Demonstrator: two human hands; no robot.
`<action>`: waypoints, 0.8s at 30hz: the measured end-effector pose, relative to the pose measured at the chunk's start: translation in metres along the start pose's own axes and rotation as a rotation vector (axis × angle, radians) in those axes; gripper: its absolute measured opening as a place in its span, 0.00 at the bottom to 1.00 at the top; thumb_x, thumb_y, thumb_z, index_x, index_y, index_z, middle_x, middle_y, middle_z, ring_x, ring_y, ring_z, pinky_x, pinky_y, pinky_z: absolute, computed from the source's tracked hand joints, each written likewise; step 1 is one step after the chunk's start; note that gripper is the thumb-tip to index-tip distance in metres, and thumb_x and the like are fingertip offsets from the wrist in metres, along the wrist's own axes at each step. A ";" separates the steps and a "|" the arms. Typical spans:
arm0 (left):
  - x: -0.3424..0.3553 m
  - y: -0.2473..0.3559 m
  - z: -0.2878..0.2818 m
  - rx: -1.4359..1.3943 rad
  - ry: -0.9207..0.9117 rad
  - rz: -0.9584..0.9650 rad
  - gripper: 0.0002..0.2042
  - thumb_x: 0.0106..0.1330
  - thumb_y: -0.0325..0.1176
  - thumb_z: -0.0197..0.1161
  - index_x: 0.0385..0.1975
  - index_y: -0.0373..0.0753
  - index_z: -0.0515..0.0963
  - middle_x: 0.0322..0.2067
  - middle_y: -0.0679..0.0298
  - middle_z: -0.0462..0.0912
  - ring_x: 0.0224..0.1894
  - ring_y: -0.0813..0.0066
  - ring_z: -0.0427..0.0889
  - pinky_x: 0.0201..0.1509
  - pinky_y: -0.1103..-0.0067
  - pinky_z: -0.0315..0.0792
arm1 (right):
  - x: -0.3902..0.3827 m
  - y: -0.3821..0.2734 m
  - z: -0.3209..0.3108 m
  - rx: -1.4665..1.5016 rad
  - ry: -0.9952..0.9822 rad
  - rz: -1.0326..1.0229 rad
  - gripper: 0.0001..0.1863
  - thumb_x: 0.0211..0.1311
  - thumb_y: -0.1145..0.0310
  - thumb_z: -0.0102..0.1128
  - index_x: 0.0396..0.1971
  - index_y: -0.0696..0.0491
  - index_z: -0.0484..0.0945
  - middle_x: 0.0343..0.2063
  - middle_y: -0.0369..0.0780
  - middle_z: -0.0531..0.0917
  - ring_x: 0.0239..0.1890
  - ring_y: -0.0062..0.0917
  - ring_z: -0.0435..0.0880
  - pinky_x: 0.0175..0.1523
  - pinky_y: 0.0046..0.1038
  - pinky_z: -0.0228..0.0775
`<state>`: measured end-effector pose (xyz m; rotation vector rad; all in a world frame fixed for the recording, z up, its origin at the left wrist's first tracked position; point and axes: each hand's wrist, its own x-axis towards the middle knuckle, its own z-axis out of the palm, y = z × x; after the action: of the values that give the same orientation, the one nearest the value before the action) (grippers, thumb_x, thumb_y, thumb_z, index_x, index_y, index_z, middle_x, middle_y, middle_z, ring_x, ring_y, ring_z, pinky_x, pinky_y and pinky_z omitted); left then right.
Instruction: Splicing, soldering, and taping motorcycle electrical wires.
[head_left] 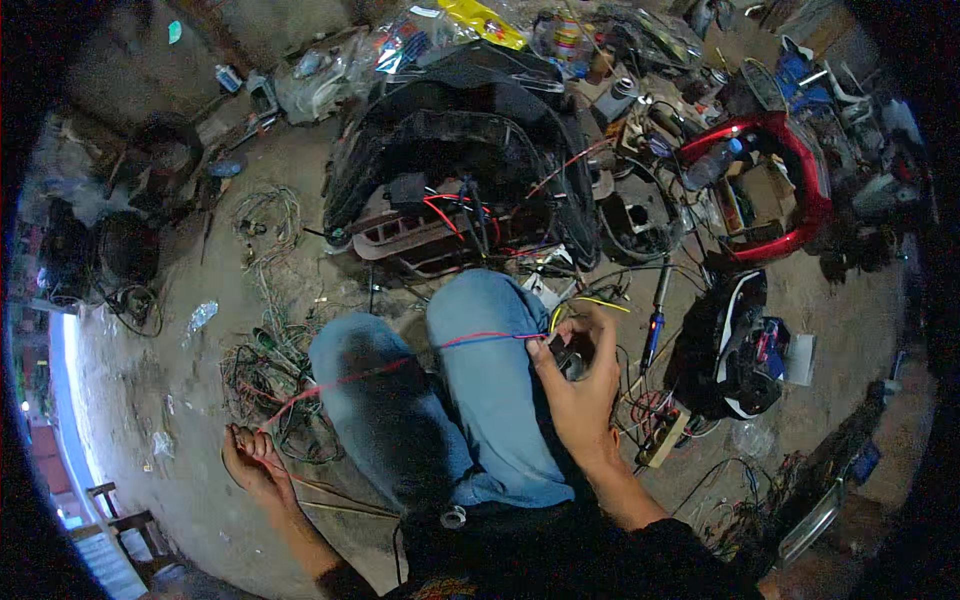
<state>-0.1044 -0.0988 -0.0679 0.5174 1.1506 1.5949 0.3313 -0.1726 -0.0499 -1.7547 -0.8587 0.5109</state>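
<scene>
A thin red wire (385, 372) runs across my knees, stretched between my two hands. Its left end is pinched in the curled fingers of my left hand (258, 463), out beyond my left knee. Past my right knee, my right hand (587, 385) is closed on the other end, where red, blue and yellow wires come together. A yellow wire (600, 303) sticks out beyond these fingertips. Some small dark object shows inside the right hand, but I cannot make out its kind. A soldering iron (654, 325) with a blue handle lies to the right of that hand.
A large black plastic vehicle body panel (455, 120) lies ahead of my knees. A red curved frame (818, 190) and a black-and-white housing (730, 345) are at right. Tangled wires (275, 375) cover the floor at left. A power strip (663, 440) sits by my right forearm.
</scene>
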 end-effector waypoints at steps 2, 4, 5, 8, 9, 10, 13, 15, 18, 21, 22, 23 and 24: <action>0.003 -0.020 -0.019 0.150 0.133 0.045 0.07 0.77 0.36 0.60 0.39 0.42 0.71 0.25 0.70 0.66 0.28 0.81 0.64 0.38 0.77 0.63 | -0.004 0.003 0.001 0.091 0.051 0.012 0.30 0.58 0.74 0.77 0.57 0.60 0.69 0.38 0.40 0.79 0.42 0.28 0.78 0.53 0.31 0.71; 0.007 -0.027 -0.031 0.308 0.141 0.021 0.10 0.77 0.39 0.60 0.35 0.42 0.72 0.25 0.69 0.67 0.30 0.77 0.66 0.42 0.74 0.66 | -0.008 0.004 0.003 0.101 0.110 -0.012 0.30 0.58 0.74 0.77 0.55 0.60 0.68 0.38 0.40 0.78 0.41 0.27 0.76 0.51 0.30 0.71; 0.008 -0.029 -0.035 0.480 0.150 0.100 0.12 0.77 0.41 0.60 0.33 0.42 0.72 0.26 0.68 0.68 0.31 0.75 0.68 0.44 0.72 0.67 | -0.010 0.005 0.003 0.103 0.143 -0.027 0.30 0.58 0.73 0.77 0.54 0.59 0.68 0.38 0.40 0.78 0.40 0.26 0.75 0.50 0.29 0.71; 0.010 -0.016 -0.037 0.678 0.096 0.090 0.16 0.79 0.44 0.59 0.34 0.38 0.75 0.27 0.67 0.71 0.33 0.71 0.71 0.47 0.71 0.69 | -0.016 0.004 0.003 0.090 0.089 -0.020 0.26 0.55 0.72 0.79 0.47 0.57 0.69 0.37 0.40 0.76 0.38 0.25 0.74 0.46 0.30 0.71; 0.013 -0.011 -0.036 0.790 0.039 0.126 0.17 0.79 0.46 0.58 0.35 0.36 0.76 0.27 0.66 0.73 0.34 0.69 0.72 0.48 0.70 0.69 | -0.018 0.004 0.002 0.065 0.073 -0.010 0.26 0.55 0.72 0.80 0.45 0.56 0.69 0.37 0.40 0.76 0.38 0.25 0.74 0.46 0.30 0.70; 0.012 -0.004 -0.034 0.865 -0.023 0.165 0.18 0.79 0.45 0.58 0.37 0.34 0.78 0.28 0.66 0.74 0.35 0.68 0.73 0.48 0.70 0.69 | -0.019 0.004 0.006 0.087 0.062 -0.015 0.24 0.54 0.72 0.78 0.43 0.55 0.69 0.35 0.43 0.74 0.37 0.31 0.76 0.44 0.33 0.71; 0.019 0.014 -0.026 1.212 -0.255 0.439 0.18 0.78 0.42 0.61 0.46 0.29 0.80 0.34 0.63 0.78 0.38 0.66 0.75 0.47 0.70 0.69 | -0.025 0.001 0.010 0.051 0.069 -0.216 0.18 0.57 0.75 0.76 0.37 0.55 0.71 0.33 0.41 0.73 0.36 0.32 0.75 0.43 0.31 0.69; 0.026 0.025 -0.022 1.471 -0.375 0.532 0.17 0.77 0.39 0.62 0.52 0.28 0.81 0.38 0.61 0.80 0.41 0.65 0.77 0.48 0.69 0.70 | -0.029 -0.002 0.019 0.058 0.096 -0.248 0.17 0.57 0.75 0.75 0.37 0.56 0.71 0.34 0.43 0.73 0.36 0.37 0.75 0.42 0.33 0.69; 0.046 0.054 -0.014 1.862 -0.449 0.471 0.17 0.75 0.42 0.65 0.50 0.33 0.86 0.46 0.53 0.86 0.48 0.60 0.81 0.59 0.68 0.73 | -0.033 -0.008 0.025 0.068 0.069 -0.167 0.17 0.57 0.74 0.74 0.39 0.57 0.72 0.36 0.45 0.73 0.37 0.40 0.76 0.42 0.37 0.69; 0.059 0.087 -0.003 1.757 -0.403 0.418 0.15 0.76 0.38 0.64 0.49 0.32 0.86 0.44 0.53 0.85 0.47 0.59 0.79 0.59 0.67 0.71 | -0.037 -0.014 0.024 0.093 -0.006 -0.178 0.18 0.62 0.69 0.71 0.46 0.58 0.74 0.42 0.47 0.74 0.43 0.42 0.77 0.47 0.39 0.71; 0.061 0.098 0.004 1.875 -0.398 0.552 0.16 0.77 0.33 0.60 0.58 0.31 0.81 0.49 0.50 0.81 0.51 0.60 0.75 0.68 0.65 0.69 | -0.042 -0.019 0.023 0.121 -0.072 -0.176 0.18 0.64 0.69 0.70 0.48 0.59 0.74 0.43 0.48 0.73 0.45 0.42 0.77 0.49 0.40 0.71; 0.061 0.105 0.011 1.810 -0.391 0.656 0.15 0.77 0.34 0.61 0.55 0.31 0.82 0.47 0.51 0.82 0.48 0.60 0.76 0.63 0.66 0.70 | -0.047 -0.023 0.022 0.159 -0.140 -0.164 0.18 0.65 0.69 0.68 0.50 0.59 0.74 0.44 0.49 0.73 0.48 0.43 0.77 0.51 0.40 0.71; 0.060 0.110 0.022 1.737 -0.383 0.759 0.14 0.77 0.35 0.61 0.52 0.31 0.82 0.44 0.52 0.82 0.45 0.60 0.77 0.59 0.66 0.72 | -0.050 -0.029 0.024 0.169 -0.169 -0.176 0.20 0.66 0.69 0.67 0.53 0.60 0.73 0.46 0.50 0.73 0.50 0.43 0.76 0.53 0.40 0.71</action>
<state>-0.1629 -0.0330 0.0241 2.4355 1.9164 0.4941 0.2735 -0.1910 -0.0345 -1.4823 -1.0473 0.6025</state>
